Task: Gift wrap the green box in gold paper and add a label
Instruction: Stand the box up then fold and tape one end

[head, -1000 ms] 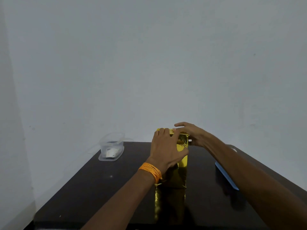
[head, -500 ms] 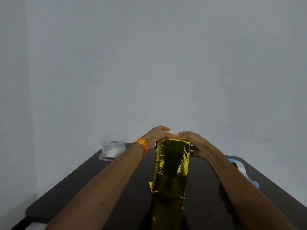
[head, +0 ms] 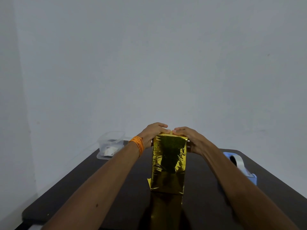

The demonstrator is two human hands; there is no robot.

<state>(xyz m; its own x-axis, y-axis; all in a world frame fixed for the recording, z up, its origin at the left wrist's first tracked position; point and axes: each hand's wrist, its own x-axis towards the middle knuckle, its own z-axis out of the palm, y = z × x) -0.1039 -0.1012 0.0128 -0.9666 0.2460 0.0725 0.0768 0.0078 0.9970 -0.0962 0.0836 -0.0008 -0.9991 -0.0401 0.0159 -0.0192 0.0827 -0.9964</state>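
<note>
A tall box wrapped in shiny gold paper [head: 168,163] stands upright in the middle of the dark table [head: 86,185]. None of the green box shows through the paper. A small gold flap sticks out at its lower left corner. My left hand [head: 153,132], with an orange thread band at the wrist, grips the box's top left edge. My right hand [head: 189,140] grips the top right edge, and the fingertips of both hands meet over the top fold. The top face is hidden behind my fingers. No label is visible.
A clear plastic container [head: 111,145] with small white items inside sits at the table's far left edge. A blue tape dispenser [head: 239,163] with a roll of tape lies to the right of my right forearm. A plain grey wall stands behind the table.
My left hand moved off the box's near face to its top left edge, and my right hand went to the top right. The view shifted, so the whole gold front now shows.
</note>
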